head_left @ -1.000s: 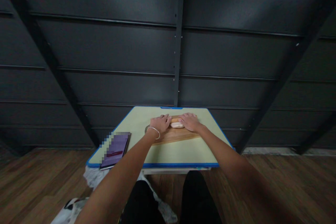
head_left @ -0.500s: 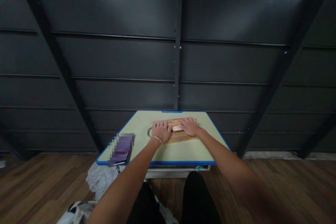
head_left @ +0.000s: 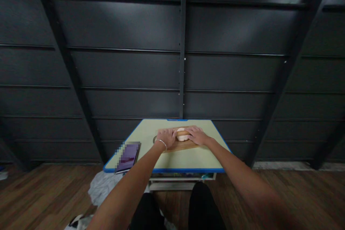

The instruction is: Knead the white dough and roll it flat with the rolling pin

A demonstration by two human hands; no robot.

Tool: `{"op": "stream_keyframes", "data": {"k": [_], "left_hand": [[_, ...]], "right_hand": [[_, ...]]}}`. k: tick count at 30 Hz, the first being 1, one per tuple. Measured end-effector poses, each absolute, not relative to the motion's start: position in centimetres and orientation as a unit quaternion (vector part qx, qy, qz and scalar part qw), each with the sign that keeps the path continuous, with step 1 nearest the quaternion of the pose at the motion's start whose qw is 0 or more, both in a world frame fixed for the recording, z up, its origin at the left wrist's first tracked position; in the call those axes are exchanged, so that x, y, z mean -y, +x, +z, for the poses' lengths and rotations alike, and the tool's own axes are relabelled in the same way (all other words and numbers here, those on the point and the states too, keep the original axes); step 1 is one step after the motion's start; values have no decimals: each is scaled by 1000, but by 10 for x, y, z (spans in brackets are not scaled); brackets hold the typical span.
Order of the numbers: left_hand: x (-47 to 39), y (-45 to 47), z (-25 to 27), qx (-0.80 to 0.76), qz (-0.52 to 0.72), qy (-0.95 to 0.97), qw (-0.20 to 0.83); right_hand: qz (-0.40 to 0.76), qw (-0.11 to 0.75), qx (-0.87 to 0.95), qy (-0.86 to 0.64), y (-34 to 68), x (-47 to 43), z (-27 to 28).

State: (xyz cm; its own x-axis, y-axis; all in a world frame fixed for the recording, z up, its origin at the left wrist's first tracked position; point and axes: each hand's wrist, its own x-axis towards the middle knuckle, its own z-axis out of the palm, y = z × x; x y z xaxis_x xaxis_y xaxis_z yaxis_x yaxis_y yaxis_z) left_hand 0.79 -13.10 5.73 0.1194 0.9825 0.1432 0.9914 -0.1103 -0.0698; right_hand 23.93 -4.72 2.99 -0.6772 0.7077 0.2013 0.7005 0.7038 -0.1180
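A wooden rolling pin (head_left: 183, 133) lies across the middle of a piece of pale dough (head_left: 182, 138), which shows on both its far and near sides. Under them is a wooden cutting board (head_left: 179, 147) with a ring at its left end. My left hand (head_left: 167, 137), with a bracelet at the wrist, is closed over the pin's left end. Over the right end lies my right hand (head_left: 197, 135), fingers curved forward and down. Both hands cover the pin's ends, and parts of the board are hidden beneath them.
The board rests on a pale tabletop (head_left: 151, 156) with a blue edge. A tablet or phone-like device (head_left: 128, 158), partly pixelated, lies at its left. Grey cloth (head_left: 101, 187) hangs or lies below left. A dark panelled wall (head_left: 134, 72) rises behind the table.
The rolling pin has come back toward me from the dough's far side to its middle, both hands moving with it. More dough shows now. The camera view has tilted up slightly.
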Motion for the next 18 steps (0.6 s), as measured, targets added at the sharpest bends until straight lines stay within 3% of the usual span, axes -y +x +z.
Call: {"op": "stream_keyframes", "data": {"k": [6, 11, 15, 18], "left_hand": [[108, 8, 64, 695, 18, -716, 64], [81, 13, 72, 703, 22, -710, 35], [70, 23, 85, 704, 47, -709, 7], [69, 28, 87, 720, 24, -693, -29]], "right_hand": [[97, 166, 901, -389, 244, 27, 42], [81, 99, 862, -491, 237, 18, 53], [55, 26, 859, -509, 228, 15, 65], [54, 17, 860, -508, 223, 7, 67]]}}
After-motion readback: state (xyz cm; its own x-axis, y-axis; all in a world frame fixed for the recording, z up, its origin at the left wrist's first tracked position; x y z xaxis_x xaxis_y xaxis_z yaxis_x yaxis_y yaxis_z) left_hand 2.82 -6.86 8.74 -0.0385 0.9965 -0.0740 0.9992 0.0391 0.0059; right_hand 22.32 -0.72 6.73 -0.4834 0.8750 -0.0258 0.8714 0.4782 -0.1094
